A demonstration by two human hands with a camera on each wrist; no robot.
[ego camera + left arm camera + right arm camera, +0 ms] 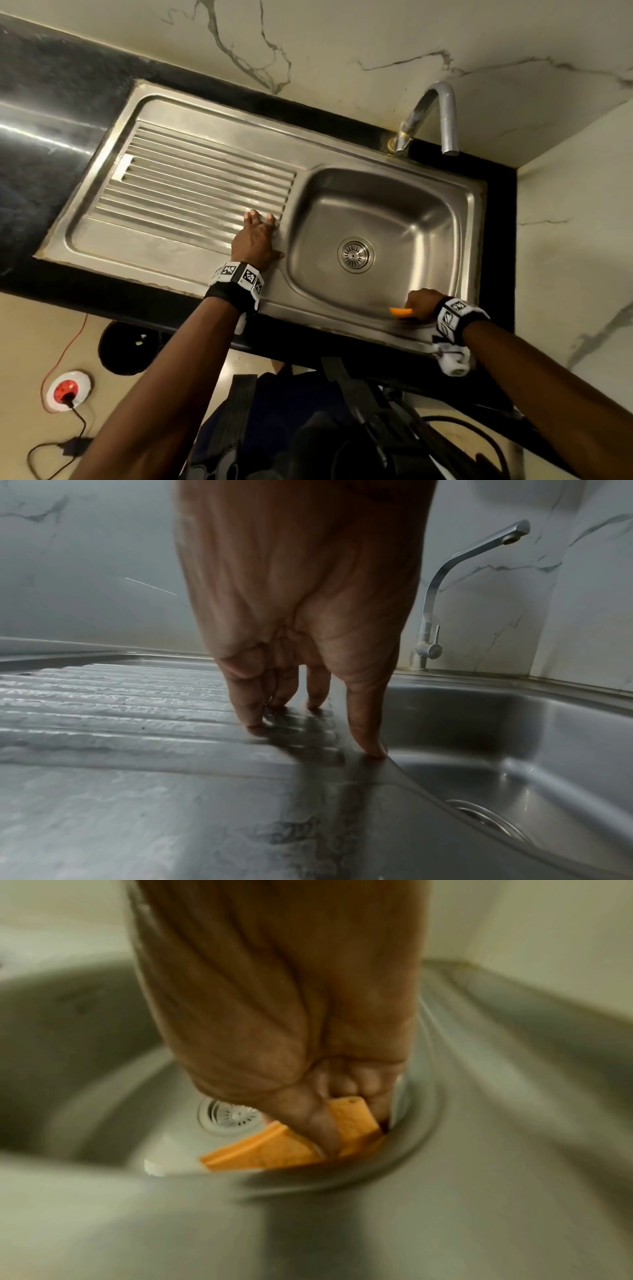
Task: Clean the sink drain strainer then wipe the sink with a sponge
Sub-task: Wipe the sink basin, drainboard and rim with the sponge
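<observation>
A steel sink [459, 192] has its round drain strainer [355, 255] seated in the basin floor, also seen blurred in the right wrist view [232, 1118]. My right hand [422, 303] grips an orange sponge [401, 311] [270, 1148] against the basin's near wall, close to the front right corner. My left hand [257, 236] lies flat with straight fingers [250, 704] on the ribbed drainboard [191, 185], and the thumb [368, 731] touches the basin's left rim. It holds nothing.
A curved steel tap [428, 116] stands behind the basin against the marble wall. Black counter [51, 120] runs around the sink, and a side wall closes in on the right. Cables and a red and white socket [68, 389] lie on the floor below.
</observation>
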